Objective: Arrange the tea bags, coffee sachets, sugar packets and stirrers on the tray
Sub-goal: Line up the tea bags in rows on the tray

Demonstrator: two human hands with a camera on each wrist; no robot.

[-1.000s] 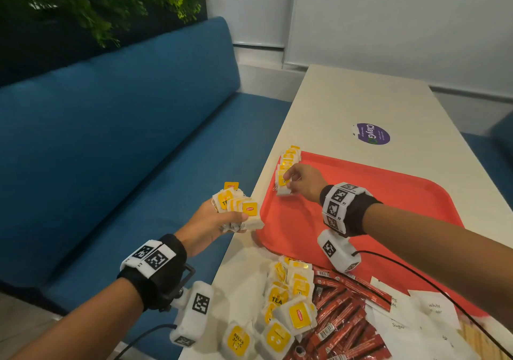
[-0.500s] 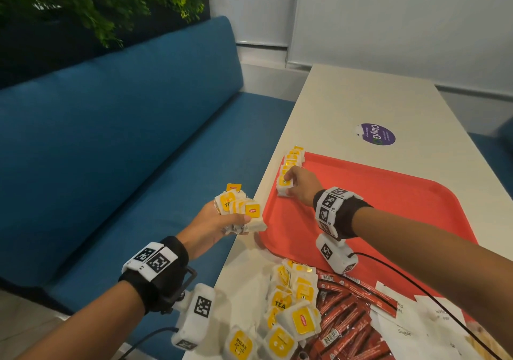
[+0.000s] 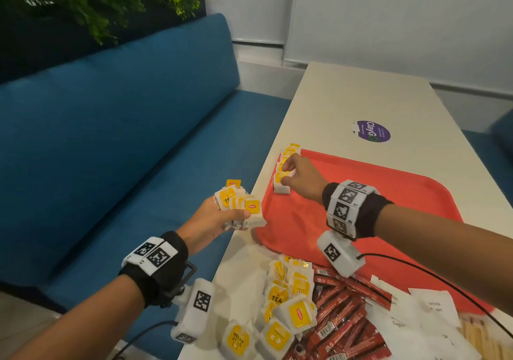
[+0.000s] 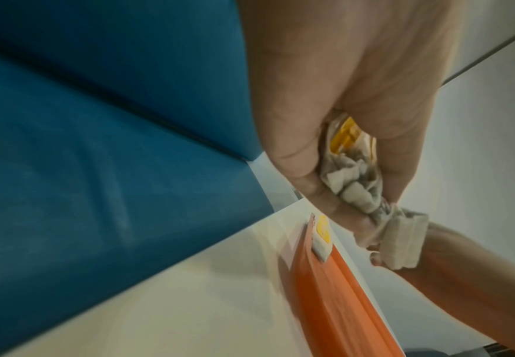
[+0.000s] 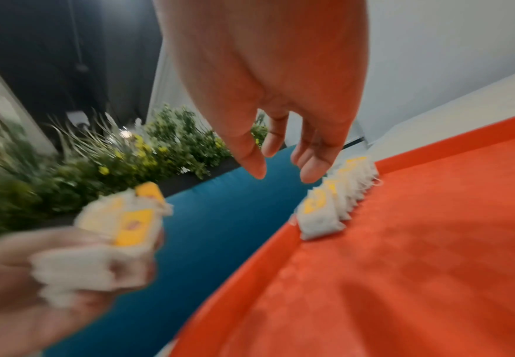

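Tea bags are the step in hand: the left hand (image 3: 219,218) grips a bunch of tea bags (image 3: 240,207) beside the red tray (image 3: 361,193), while the right hand (image 3: 298,180), fingers loose and empty, hovers over the row of tea bags (image 3: 286,168) along the tray's left edge. Next move is probably pinching one bag off the bunch and lining it up at the near end of the row. The coffee sachets (image 3: 341,320) and sugar packets (image 3: 427,312) aren't sorted yet.
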